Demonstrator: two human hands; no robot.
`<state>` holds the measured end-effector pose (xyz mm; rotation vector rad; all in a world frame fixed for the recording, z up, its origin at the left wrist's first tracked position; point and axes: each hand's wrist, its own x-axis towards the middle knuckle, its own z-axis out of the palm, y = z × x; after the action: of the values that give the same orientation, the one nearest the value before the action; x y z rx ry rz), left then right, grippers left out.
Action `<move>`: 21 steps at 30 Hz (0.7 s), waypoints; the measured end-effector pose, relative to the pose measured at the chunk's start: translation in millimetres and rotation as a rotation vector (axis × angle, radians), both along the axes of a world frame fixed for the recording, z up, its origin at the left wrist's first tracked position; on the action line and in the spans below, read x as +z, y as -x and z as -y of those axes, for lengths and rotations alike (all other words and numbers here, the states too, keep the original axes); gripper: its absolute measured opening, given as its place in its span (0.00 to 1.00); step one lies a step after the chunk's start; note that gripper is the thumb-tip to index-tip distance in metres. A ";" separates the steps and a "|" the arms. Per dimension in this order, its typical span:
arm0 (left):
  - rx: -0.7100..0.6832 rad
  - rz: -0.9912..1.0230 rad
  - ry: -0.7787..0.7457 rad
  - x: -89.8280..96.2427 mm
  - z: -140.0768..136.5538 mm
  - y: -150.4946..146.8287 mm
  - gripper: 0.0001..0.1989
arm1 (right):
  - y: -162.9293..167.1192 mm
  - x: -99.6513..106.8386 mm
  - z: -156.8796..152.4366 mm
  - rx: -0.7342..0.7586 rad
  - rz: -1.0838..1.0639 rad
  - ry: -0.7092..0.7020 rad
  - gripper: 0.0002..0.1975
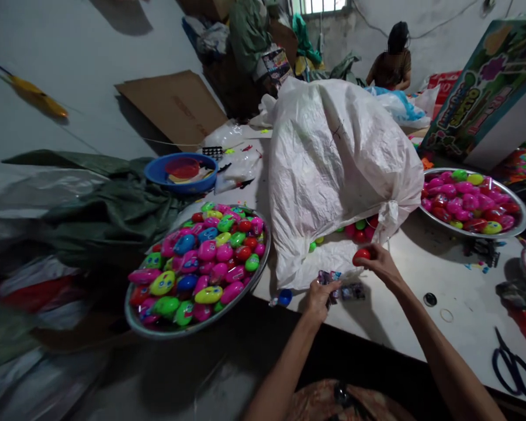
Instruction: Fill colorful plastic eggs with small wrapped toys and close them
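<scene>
1. Two hands over the near edge of the white table (pixel 421 304). Left hand (pixel 319 298) pinches small dark printed packets (pixel 348 290); fingers closed on them.
2. Right hand (pixel 379 263) just right of the left and slightly farther out, fingertips closed around a red plastic egg shell (pixel 362 255), held just above the tabletop.
3. Directly beyond both hands: big white plastic sack (pixel 333 169), mouth open toward them, loose red and green shells (pixel 359 229) at the opening, near the held shell.
4. Just left of the left hand, at the table edge: small blue cap-like piece (pixel 284 297).
5. Farther left: metal tray (pixel 134 318) heaped with pink, green, yellow, blue eggs.
6. Right of the right hand: black scissors (pixel 515 368) near the edge; well beyond them a second metal tray (pixel 519 225), mostly pink eggs.
7. Far left beyond the first tray: blue bowl (pixel 158 172).
8. Farthest back: another person (pixel 390 61) sitting behind the sack.
</scene>
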<state>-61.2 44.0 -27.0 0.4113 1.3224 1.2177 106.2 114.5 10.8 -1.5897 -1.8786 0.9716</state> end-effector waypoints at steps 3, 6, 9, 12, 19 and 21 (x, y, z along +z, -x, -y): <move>-0.014 0.070 -0.025 2.5 -1.2 -13.7 0.14 | -4.2 1.3 36.3 -0.014 -0.659 0.265 0.18; -0.127 0.076 -0.071 9.0 2.2 -23.0 0.14 | -3.3 -0.5 54.1 -0.082 -0.964 0.447 0.16; -0.222 0.042 -0.055 13.1 7.7 -24.5 0.15 | -5.3 -2.8 56.1 -0.158 -1.003 0.457 0.14; -0.173 -0.023 -0.033 11.0 10.2 -25.5 0.17 | -7.8 -5.4 57.3 -0.188 -1.011 0.428 0.14; -0.023 -0.145 0.012 3.7 4.1 -34.6 0.20 | -9.5 -10.7 78.6 -0.343 -0.990 0.264 0.13; -0.042 -0.159 0.007 5.0 3.0 -33.6 0.20 | -12.7 -7.9 84.0 -0.367 -0.952 0.196 0.12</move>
<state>-27.6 41.0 -22.1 0.5375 1.4461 1.1636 118.9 30.4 3.0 -1.1614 -0.8347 1.4186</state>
